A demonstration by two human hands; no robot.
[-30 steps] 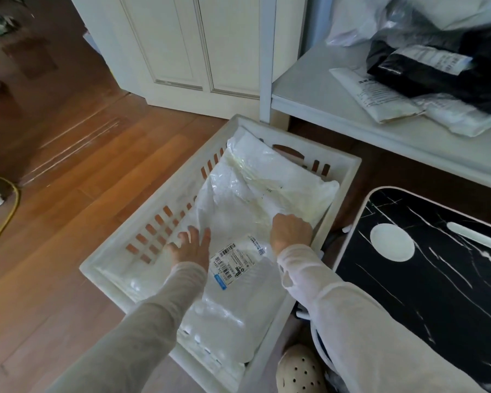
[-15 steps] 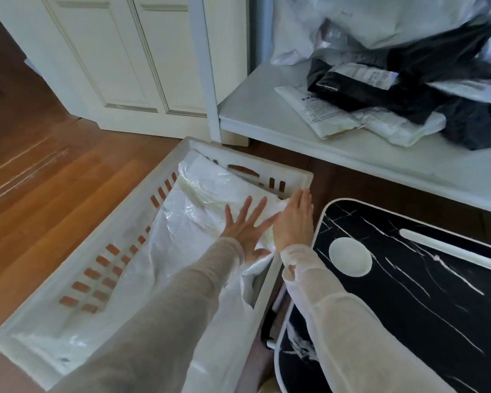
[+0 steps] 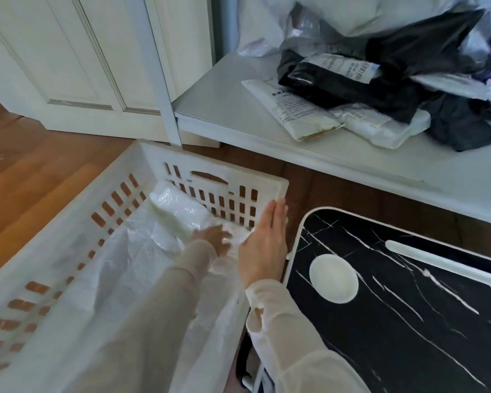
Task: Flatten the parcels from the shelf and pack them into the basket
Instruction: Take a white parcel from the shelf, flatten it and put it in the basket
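Well, inside the basket (image 3: 68, 219) the white parcel (image 3: 142, 268) lies under my left hand (image 3: 213, 238), which presses on it, though blur hides whether the fingers are flat or pinching. My right hand (image 3: 264, 245), flat and holding nothing, lies by the basket's right rim. I judge trapped air could puff the plastic up once I let go, crowding out the heap of parcels (image 3: 338, 80) on the shelf (image 3: 224, 109).

The basket (image 3: 210, 158) is matt white plastic, the parcel (image 3: 182, 211) in it crinkled glossy plastic film, the floor (image 3: 40, 177) smooth varnished wood, and the shelf (image 3: 227, 109) painted matt white.
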